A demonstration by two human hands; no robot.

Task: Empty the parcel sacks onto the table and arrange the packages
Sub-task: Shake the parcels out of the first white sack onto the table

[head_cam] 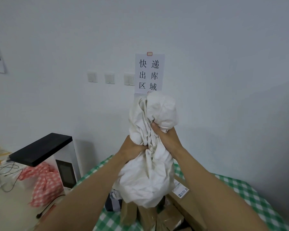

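The left hand (pixel 134 150) is clenched on the bunched fabric of the white sack (pixel 150 172), gripping it from the 9 o'clock side. The right hand (pixel 164 136) is likewise grasping the sack, slightly higher, from the 3 o'clock side, with the thumb pressed into the folds. Both forearms are extended forward and upward.

The bench (pixel 240 190) is covered by a green-and-white checked cloth and is seen at the 5 o'clock area of the view. The sack is held upright above it, at centre view. Its crumpled upper end is raised in front of the wall, and its lower end hangs directly over the goods on the bench. Whether the lower end is open cannot be determined.

A long brown carton (pixel 188 208) bearing a white label is laid on the bench at 4 o'clock from the lower end of the sack. Several smaller brown packages (pixel 145 217) are grouped at 6 o'clock beneath the sack. A grey pouch (pixel 113 201) lies at 8 o'clock from the lower end of the sack.

A white appliance (pixel 68 170) with a black top panel is located at 8 o'clock in the view. A red-and-white checked cloth (pixel 43 182) is draped just beside it. A paper sign (pixel 149 74) with printed characters is fixed to the wall at 12 o'clock from the sack. Three wall switches (pixel 109 78) are mounted at 9 o'clock from the sign.
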